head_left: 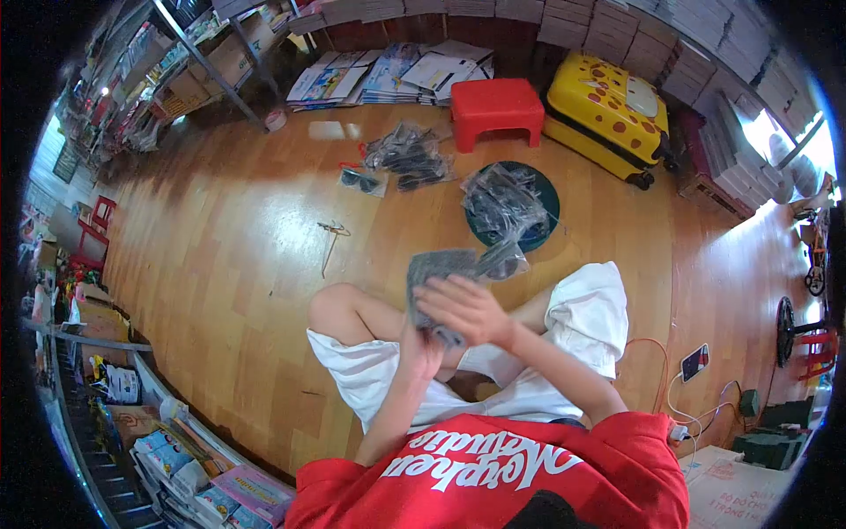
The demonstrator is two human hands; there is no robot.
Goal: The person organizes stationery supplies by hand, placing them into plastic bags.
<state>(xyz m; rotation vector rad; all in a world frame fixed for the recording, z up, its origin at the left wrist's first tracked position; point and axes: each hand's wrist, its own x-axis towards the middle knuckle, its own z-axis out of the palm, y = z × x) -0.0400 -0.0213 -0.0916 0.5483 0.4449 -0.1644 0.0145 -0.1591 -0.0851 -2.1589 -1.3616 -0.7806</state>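
Observation:
A grey folded cloth (pixel 434 267) is held up above my crossed legs. My left hand (pixel 425 351) grips its lower end from beneath, and the cloth hides part of those fingers. Across the front of the cloth lies my right hand (pixel 465 309), fingers stretched out and flat against it. Just beyond, a dark green round tub (pixel 548 231) bears a pile of clear plastic packets (pixel 502 201) with dark items inside. Farther left on the floor is another heap of plastic packets (pixel 410 157), and beside it a packet with sunglasses (pixel 361 181).
A red stool (pixel 498 101) and a yellow spotted suitcase (pixel 608 115) stand at the back. Flat printed stacks (pixel 397 75) lie to their left. Rubber bands (pixel 331 236) are on the wooden floor. A phone (pixel 694 362) with cables lies at right; shelves line the left.

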